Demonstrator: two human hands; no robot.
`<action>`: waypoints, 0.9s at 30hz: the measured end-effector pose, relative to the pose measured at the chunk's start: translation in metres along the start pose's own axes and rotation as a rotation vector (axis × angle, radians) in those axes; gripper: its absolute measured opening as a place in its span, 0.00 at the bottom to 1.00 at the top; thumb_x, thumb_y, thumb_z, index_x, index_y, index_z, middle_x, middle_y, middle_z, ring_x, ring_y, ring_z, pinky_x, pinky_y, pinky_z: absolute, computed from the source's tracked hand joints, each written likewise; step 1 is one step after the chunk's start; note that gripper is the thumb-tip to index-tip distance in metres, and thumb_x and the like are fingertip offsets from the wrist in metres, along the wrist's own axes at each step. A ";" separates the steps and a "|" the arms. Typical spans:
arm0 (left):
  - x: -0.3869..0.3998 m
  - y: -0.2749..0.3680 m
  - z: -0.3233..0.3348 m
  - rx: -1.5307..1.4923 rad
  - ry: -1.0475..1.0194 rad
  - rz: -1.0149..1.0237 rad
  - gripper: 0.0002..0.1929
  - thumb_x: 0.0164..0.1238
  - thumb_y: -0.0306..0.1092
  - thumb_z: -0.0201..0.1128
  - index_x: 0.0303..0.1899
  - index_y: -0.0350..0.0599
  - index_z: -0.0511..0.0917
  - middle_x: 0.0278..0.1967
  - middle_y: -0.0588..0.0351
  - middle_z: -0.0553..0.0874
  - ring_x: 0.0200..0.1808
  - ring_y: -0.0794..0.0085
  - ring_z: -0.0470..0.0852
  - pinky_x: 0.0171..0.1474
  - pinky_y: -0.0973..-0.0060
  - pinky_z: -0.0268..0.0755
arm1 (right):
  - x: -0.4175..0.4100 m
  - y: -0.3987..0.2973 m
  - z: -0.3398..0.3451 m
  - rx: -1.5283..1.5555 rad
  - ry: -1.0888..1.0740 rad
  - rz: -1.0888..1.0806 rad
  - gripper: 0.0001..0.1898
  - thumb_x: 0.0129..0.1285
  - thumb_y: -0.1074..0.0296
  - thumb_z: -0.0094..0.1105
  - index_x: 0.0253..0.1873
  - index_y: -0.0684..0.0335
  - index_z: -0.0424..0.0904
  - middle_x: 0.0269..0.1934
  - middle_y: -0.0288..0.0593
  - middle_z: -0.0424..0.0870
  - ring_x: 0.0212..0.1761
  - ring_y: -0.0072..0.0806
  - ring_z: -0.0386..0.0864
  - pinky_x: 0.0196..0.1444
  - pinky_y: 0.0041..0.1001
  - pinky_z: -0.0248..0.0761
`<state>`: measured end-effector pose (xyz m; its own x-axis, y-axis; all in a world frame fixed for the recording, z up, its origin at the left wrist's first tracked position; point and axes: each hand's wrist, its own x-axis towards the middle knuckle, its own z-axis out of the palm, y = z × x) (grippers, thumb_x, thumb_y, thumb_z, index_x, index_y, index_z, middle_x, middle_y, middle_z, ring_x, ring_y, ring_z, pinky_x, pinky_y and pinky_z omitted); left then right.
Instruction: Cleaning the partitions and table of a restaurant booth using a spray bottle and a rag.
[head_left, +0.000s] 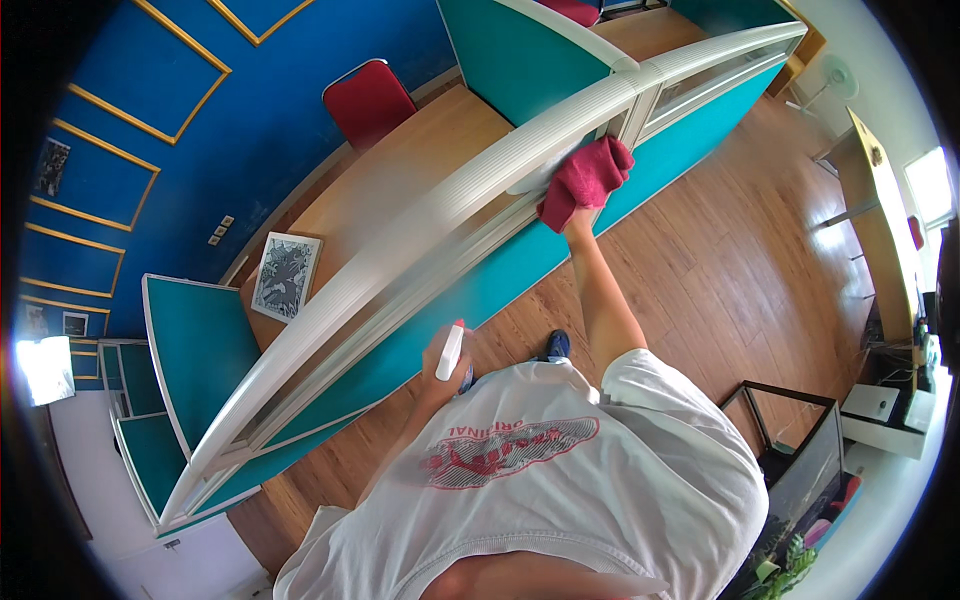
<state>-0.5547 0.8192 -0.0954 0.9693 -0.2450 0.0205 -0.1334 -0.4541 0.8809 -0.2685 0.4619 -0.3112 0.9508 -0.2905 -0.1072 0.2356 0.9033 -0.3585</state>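
My right hand (581, 214) is mostly covered by a dark red cloth (589, 180), which it presses against the glass strip (540, 171) of a teal office partition, close to a white upright post. In my left hand (442, 367) is a spray bottle with a white and red trigger head (451, 351), held low between my body and the partition. The bottle's body is mostly hidden by the fingers. A ribbed white top rail (450, 199) curves above the glass. The teal panel (487, 277) lies below it.
Behind the partition stand a wooden desk (405, 172) with a framed black-and-white picture (286, 276) and a red chair (369, 103). A black-framed glass case (802, 442) is at the lower right, a long table (881, 225) at the far right, and a fan (838, 77) at the upper right.
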 end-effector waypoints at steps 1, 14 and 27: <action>-0.001 0.000 -0.001 0.003 0.001 -0.002 0.14 0.66 0.22 0.63 0.52 0.43 0.82 0.32 0.58 0.83 0.31 0.74 0.83 0.37 0.72 0.77 | 0.001 0.010 -0.011 0.093 0.021 0.031 0.24 0.83 0.44 0.43 0.70 0.53 0.71 0.61 0.39 0.80 0.64 0.37 0.76 0.68 0.37 0.70; 0.002 -0.009 -0.009 -0.013 -0.003 -0.011 0.17 0.63 0.18 0.64 0.53 0.43 0.81 0.34 0.60 0.82 0.31 0.77 0.80 0.37 0.72 0.79 | -0.090 0.155 -0.054 0.202 -0.204 0.110 0.25 0.81 0.40 0.41 0.68 0.50 0.73 0.58 0.40 0.80 0.62 0.36 0.75 0.69 0.38 0.68; -0.007 -0.024 -0.020 -0.016 -0.007 0.020 0.19 0.61 0.18 0.64 0.54 0.42 0.81 0.31 0.59 0.82 0.30 0.77 0.80 0.37 0.72 0.77 | -0.229 0.168 0.009 -0.444 -0.210 0.078 0.20 0.78 0.44 0.46 0.60 0.51 0.75 0.54 0.43 0.81 0.58 0.40 0.77 0.62 0.40 0.70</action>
<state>-0.5544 0.8487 -0.1073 0.9649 -0.2603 0.0353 -0.1498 -0.4348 0.8880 -0.4454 0.6833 -0.3389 0.9929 -0.1168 0.0231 0.0974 0.6852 -0.7218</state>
